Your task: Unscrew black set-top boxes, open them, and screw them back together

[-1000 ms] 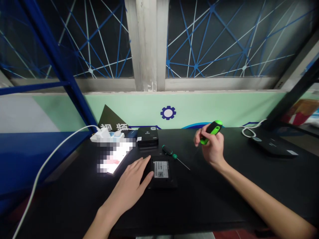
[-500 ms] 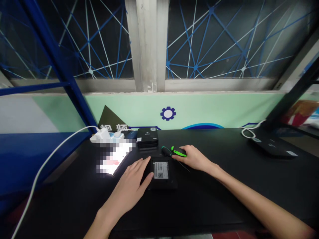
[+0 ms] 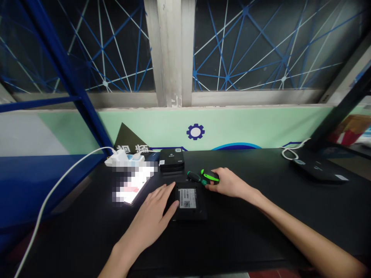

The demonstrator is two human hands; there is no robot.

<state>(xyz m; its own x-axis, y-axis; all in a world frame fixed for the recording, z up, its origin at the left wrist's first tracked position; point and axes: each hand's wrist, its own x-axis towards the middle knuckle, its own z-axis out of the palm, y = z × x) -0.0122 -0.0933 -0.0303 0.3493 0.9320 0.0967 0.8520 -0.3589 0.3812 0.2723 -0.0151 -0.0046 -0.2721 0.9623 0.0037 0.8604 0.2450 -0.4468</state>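
Note:
My left hand (image 3: 155,210) lies flat with fingers spread on the left edge of a small black box (image 3: 188,200) that carries a white label, on the black table (image 3: 249,227). My right hand (image 3: 227,183) rests low on the table just right of the box, its fingers closed round a bright green and black screwdriver (image 3: 210,177) lying almost flat. A second, darker green screwdriver (image 3: 193,176) lies on the table right beside it, above the box.
A lit phone (image 3: 131,187) lies left of the box, with a white power strip (image 3: 123,158) and cable behind it. Another black box (image 3: 171,159) sits at the back. A flat black device (image 3: 319,170) and white cord lie far right.
My right hand came down from the air with the bright green screwdriver to the table beside the box, then shifted slightly right. My left hand has stayed on the box.

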